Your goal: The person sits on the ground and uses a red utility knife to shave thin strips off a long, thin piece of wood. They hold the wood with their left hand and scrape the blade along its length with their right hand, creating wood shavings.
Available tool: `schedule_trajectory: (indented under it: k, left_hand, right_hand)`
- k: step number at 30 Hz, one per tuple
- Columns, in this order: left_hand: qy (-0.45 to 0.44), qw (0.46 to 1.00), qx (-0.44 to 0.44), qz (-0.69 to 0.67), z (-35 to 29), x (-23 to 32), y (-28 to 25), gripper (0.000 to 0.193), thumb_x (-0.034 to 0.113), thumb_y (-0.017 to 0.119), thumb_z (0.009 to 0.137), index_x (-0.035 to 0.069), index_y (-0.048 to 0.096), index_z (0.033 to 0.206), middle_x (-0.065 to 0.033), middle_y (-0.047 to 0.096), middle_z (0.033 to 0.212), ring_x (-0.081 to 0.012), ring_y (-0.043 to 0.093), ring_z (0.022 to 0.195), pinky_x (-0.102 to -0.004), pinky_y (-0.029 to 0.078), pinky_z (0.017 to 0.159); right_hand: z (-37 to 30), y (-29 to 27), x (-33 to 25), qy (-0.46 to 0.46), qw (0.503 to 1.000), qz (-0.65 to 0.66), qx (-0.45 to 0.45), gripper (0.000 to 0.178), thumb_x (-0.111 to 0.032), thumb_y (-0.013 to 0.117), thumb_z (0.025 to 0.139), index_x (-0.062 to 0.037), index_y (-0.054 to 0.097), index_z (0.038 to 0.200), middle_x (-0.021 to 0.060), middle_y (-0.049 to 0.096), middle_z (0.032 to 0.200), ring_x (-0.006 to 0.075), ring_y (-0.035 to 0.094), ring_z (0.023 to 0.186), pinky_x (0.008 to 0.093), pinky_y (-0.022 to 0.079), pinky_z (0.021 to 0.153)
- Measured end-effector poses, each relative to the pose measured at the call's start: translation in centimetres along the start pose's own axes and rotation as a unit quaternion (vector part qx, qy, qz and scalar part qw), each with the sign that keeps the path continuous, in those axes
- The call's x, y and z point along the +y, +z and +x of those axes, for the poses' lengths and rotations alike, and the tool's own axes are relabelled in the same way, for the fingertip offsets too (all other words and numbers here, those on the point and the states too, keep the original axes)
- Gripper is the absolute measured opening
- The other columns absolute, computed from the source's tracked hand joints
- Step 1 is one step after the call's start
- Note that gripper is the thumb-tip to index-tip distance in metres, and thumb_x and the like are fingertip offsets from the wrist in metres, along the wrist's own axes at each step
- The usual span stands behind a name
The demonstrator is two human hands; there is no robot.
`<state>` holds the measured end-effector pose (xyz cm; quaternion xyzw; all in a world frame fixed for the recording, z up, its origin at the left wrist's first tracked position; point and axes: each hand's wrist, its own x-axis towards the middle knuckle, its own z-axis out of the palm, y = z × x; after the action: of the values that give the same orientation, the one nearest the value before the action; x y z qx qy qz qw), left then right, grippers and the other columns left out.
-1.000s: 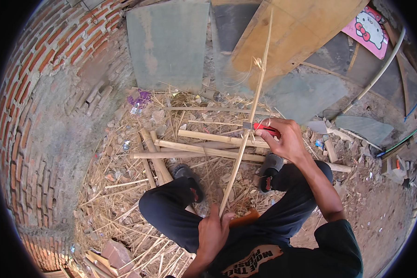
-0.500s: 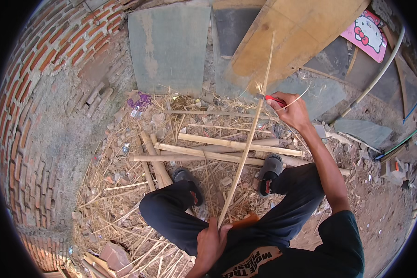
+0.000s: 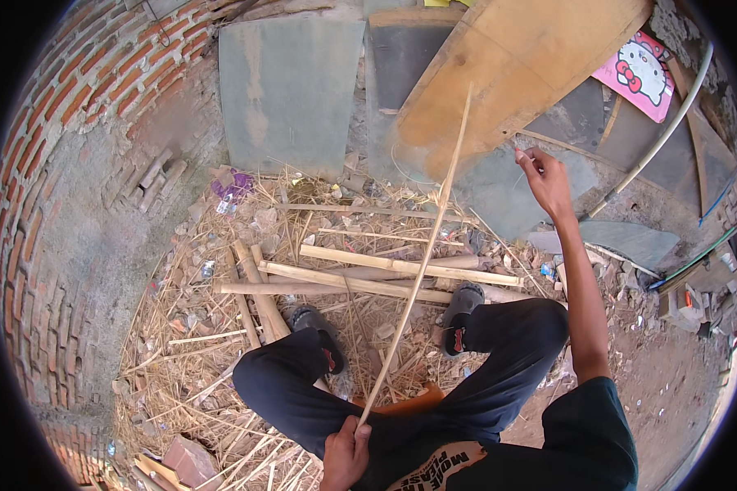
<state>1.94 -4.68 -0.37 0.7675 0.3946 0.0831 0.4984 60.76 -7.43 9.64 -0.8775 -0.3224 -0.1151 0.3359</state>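
Note:
A long, pale bamboo strip [image 3: 422,274] slants up and away from my lap, its thin far end in front of the tan board. My left hand [image 3: 347,455] is closed around its near end at my waist. Out to the right of the strip, apart from it, my right hand [image 3: 546,186] is raised with bent fingers. A bit of the red-handled knife [image 3: 518,155] shows at those fingertips; the fingers hide most of it, and its blade cannot be made out.
Split bamboo pieces [image 3: 409,266] lie across the littered ground beyond my shoes [image 3: 463,304]. A tan board [image 3: 516,69] and a grey-green panel [image 3: 291,94] lean at the back. A brick wall [image 3: 53,237] rises on the left. A pale pole [image 3: 651,151] slants at right.
My right hand has moved off the strip, to the right, with the knife mostly hidden now. The curled shaving by that hand no longer shows. My left hand still holds the strip.

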Motion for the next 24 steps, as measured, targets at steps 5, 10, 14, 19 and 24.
schedule_trajectory:
  k: [5, 10, 14, 19, 24]
  left_hand:
    - [-0.025, 1.000, 0.006, -0.012, 2.5, 0.4, -2.0, 0.036, 0.032, 0.052, 0.117, 0.003, 0.059, 0.099, -0.0234, 0.059, 0.066, -0.0528, 0.065, 0.070, -0.0541, 0.049, 0.063]
    - [0.014, 0.993, -0.025, -0.116, 4.4, -1.0, -3.5, 0.053, 0.044, 0.039, 0.122, 0.002, 0.060, 0.097, -0.0007, 0.053, 0.064, -0.0113, 0.049, 0.057, -0.0329, 0.040, 0.055]
    - [-0.093, 0.947, -0.110, -0.286, 4.7, -2.2, -2.9, 0.063, 0.058, 0.034, 0.119, 0.005, 0.059, 0.097, 0.0036, 0.048, 0.069, -0.0079, 0.039, 0.055, -0.0266, 0.033, 0.052]
    - [-0.072, 0.899, -0.200, -0.382, 6.0, -0.1, -2.1, 0.067, 0.069, 0.029, 0.115, 0.008, 0.054, 0.100, 0.0058, 0.040, 0.071, -0.0051, 0.031, 0.054, -0.0238, 0.026, 0.048]
    - [-0.106, 0.820, -0.268, -0.495, 7.4, 1.1, -1.5, 0.068, 0.075, 0.033, 0.111, 0.010, 0.048, 0.097, 0.0062, 0.033, 0.063, -0.0030, 0.027, 0.044, -0.0227, 0.024, 0.042]
  right_hand:
    - [-6.9, 0.8, -1.8, -0.135, 0.916, -0.177, -0.335, 0.043, -0.049, 0.074, 0.099, -0.0103, 0.080, 0.116, 0.0212, 0.079, 0.090, 0.0423, 0.077, 0.089, 0.0481, 0.058, 0.080]
    - [-10.8, 2.9, -5.4, -0.074, 0.934, -0.094, -0.338, 0.047, -0.049, 0.076, 0.099, -0.0098, 0.077, 0.125, 0.0201, 0.079, 0.096, 0.0404, 0.076, 0.100, 0.0474, 0.058, 0.087]
    - [-12.1, 2.4, -10.5, 0.023, 0.919, 0.234, -0.316, 0.045, -0.042, 0.066, 0.110, -0.0059, 0.072, 0.137, 0.0055, 0.078, 0.091, 0.0151, 0.058, 0.074, 0.0340, 0.047, 0.069]
    - [-14.6, 3.1, -14.0, 0.083, 0.827, 0.427, -0.357, 0.047, -0.035, 0.058, 0.116, -0.0043, 0.063, 0.152, 0.0004, 0.077, 0.092, 0.0008, 0.034, 0.054, 0.0223, 0.031, 0.051]
    - [-15.8, 5.1, -15.1, 0.074, 0.799, 0.475, -0.360, 0.051, -0.029, 0.067, 0.112, -0.0015, 0.058, 0.154, 0.0081, 0.082, 0.107, 0.0014, 0.037, 0.055, 0.0226, 0.035, 0.054]
